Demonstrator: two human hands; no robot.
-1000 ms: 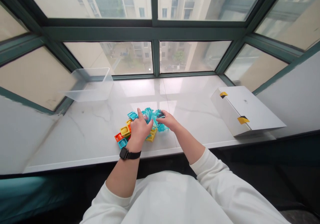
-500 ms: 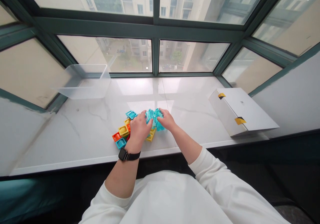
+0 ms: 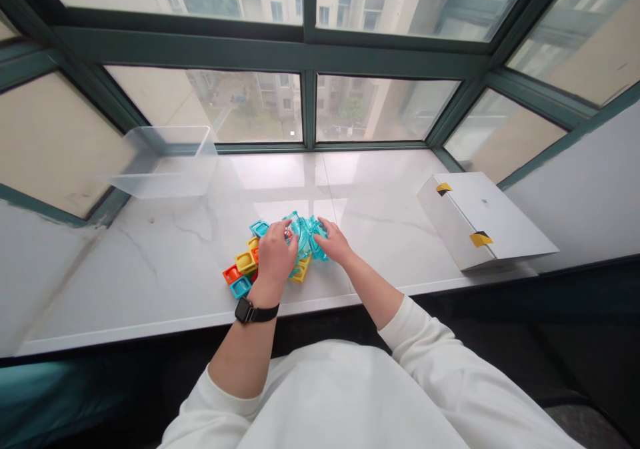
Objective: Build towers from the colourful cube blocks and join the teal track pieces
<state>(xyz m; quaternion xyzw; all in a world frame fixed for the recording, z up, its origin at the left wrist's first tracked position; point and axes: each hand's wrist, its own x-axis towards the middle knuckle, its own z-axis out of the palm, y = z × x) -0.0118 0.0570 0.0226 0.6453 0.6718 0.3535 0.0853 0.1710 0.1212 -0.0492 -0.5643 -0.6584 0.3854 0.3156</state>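
Observation:
A translucent turquoise plastic toy piece (image 3: 303, 237), curved and ridged, sits between my left hand (image 3: 274, 257) and my right hand (image 3: 333, 242). Both hands grip it from either side, and they hide part of it. Under and beside my left hand lies a heap of chunky toy blocks (image 3: 244, 265) in yellow, orange, red and blue, with square openings. A black watch (image 3: 245, 311) circles my left wrist.
The pieces rest on a white marble windowsill (image 3: 150, 262). A transparent plastic box (image 3: 165, 163) stands at its far left, and a white cardboard box (image 3: 480, 221) with yellow-and-black tape lies at the right. Dark-framed windows (image 3: 305, 109) line the far edge.
My left hand has closed in, its raised index finger now lowered onto the turquoise piece. The hands sit nearer together, and the view has shifted slightly.

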